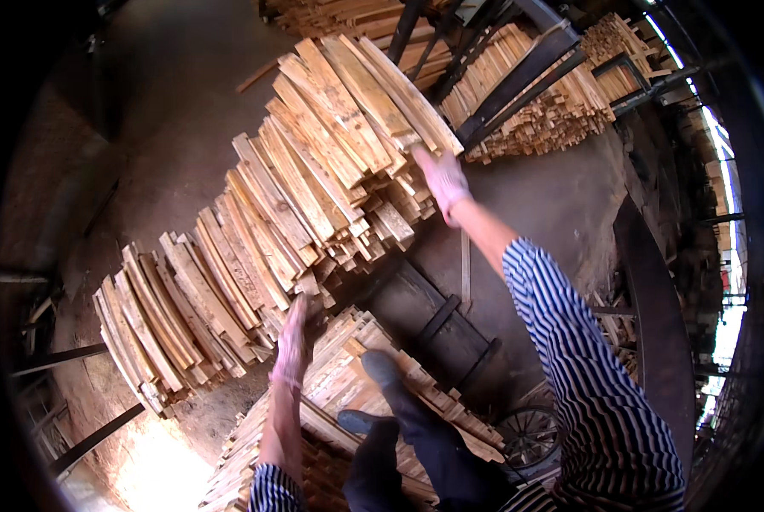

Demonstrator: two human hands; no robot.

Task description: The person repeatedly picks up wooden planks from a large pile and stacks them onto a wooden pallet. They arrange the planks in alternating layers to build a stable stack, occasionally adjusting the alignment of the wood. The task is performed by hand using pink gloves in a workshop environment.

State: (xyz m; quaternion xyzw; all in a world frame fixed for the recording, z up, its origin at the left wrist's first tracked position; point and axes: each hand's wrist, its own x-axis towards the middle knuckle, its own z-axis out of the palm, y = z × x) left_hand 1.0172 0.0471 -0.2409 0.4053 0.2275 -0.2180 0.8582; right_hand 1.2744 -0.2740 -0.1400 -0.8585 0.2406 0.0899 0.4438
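A long stack of rough-sawn wooden boards [305, 141] runs diagonally across the middle, its near ends uneven. My right hand [443, 181], in a pale pink glove, is at the board ends on the stack's upper right, thumb apart from the other fingers. It looks slightly blurred, and I cannot tell whether it presses on the wood. Lower down, my left hand [291, 346], gloved alike, reaches with stretched fingers to the board ends near the stack's lower middle. Neither hand is wrapped round a board.
My feet, in grey shoes [381, 368], stand on another pile of boards [335, 380]. A dark metal frame [442, 316] and a spoked wheel [527, 431] lie to the right. More stacked wood [527, 102] stands behind dark metal beams [519, 90]. Bars [92, 439] cross the lower left.
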